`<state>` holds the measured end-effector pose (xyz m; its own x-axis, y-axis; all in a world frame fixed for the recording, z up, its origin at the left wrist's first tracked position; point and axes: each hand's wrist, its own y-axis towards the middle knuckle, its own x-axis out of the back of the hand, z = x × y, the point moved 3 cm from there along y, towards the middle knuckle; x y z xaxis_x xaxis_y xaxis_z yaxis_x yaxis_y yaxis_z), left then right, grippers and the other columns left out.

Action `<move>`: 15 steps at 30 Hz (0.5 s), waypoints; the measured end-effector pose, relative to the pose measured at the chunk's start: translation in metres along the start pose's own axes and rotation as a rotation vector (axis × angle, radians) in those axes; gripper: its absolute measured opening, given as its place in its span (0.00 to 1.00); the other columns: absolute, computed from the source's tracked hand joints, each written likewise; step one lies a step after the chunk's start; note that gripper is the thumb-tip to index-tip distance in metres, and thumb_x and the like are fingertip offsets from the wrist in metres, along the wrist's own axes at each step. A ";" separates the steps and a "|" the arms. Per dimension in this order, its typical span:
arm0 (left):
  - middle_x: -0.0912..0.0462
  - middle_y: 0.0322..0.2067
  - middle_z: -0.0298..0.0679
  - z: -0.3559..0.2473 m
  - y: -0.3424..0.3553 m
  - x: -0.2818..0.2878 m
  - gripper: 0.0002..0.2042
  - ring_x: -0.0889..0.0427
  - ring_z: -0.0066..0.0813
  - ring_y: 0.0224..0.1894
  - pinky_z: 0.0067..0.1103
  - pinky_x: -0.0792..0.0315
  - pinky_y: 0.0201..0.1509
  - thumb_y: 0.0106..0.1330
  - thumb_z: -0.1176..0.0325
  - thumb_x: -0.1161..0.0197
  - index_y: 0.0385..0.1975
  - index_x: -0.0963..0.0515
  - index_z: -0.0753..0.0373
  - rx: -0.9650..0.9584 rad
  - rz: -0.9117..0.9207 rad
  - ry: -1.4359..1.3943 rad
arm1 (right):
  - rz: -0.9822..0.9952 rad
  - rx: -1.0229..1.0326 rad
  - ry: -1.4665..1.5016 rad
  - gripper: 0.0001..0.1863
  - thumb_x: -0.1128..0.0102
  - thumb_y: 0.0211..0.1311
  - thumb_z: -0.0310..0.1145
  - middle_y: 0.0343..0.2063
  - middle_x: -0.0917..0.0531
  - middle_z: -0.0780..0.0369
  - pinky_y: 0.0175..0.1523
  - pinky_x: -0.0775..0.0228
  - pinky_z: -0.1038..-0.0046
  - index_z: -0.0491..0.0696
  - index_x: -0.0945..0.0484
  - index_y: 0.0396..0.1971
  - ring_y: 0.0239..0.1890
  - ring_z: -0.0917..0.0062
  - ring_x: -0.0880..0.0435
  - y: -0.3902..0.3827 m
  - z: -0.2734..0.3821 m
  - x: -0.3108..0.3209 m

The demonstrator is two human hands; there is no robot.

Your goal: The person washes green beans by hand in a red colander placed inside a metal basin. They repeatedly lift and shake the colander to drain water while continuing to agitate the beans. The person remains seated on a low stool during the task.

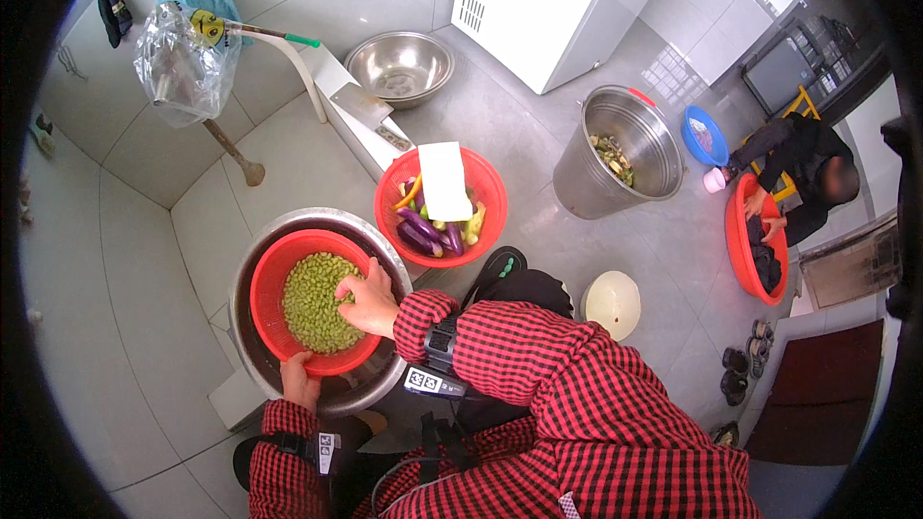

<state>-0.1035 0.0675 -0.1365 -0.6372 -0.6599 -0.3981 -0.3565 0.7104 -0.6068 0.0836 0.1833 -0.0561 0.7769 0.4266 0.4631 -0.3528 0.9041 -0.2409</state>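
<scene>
A red plastic basket [261, 315] of shelled green beans [312, 300] sits inside a large stainless steel basin [246, 351]. My left hand [300, 380] grips the basket's near rim, its fingers closed over the edge. Over the beans, my right hand [370, 304] reaches in from the right with bent fingers closed on some of them; its fingertips are partly hidden. Just beyond the basin stands another red basket [493, 200], holding purple eggplants [420, 231] and other vegetables, with a white rectangular piece [443, 183] lying across it.
A cleaver [361, 106] rests on a low ledge beside an empty steel bowl [400, 67]. To the right stand a metal bucket [615, 149] with scraps and a cream bowl [611, 306]. Farther right, another person [817, 173] handles dark cloth in a red tub [745, 245]; shoes [735, 375] lie nearby.
</scene>
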 end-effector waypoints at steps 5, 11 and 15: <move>0.30 0.46 0.45 -0.001 -0.002 -0.003 0.23 0.27 0.43 0.46 0.39 0.30 0.49 0.50 0.86 0.56 0.49 0.37 0.66 -0.036 0.015 0.019 | 0.044 -0.003 0.024 0.13 0.40 0.43 0.32 0.57 0.54 0.39 0.63 0.61 0.54 0.53 0.27 0.33 0.60 0.43 0.55 0.002 -0.001 0.001; 0.30 0.46 0.44 0.000 0.000 0.001 0.22 0.27 0.42 0.45 0.38 0.28 0.48 0.50 0.86 0.56 0.49 0.37 0.65 0.013 0.017 0.025 | 0.033 -0.018 0.015 0.13 0.40 0.43 0.32 0.57 0.55 0.38 0.63 0.63 0.54 0.53 0.26 0.33 0.60 0.42 0.56 0.000 0.001 0.001; 0.30 0.45 0.46 0.000 0.000 0.002 0.22 0.27 0.44 0.46 0.38 0.30 0.50 0.50 0.85 0.57 0.49 0.38 0.67 -0.019 0.009 0.051 | 0.039 -0.014 0.015 0.13 0.40 0.44 0.32 0.58 0.56 0.37 0.63 0.63 0.54 0.53 0.26 0.33 0.60 0.42 0.56 0.000 0.000 0.001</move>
<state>-0.1046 0.0661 -0.1377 -0.6744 -0.6404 -0.3676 -0.3634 0.7212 -0.5898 0.0842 0.1842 -0.0557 0.7705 0.4610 0.4402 -0.3757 0.8864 -0.2705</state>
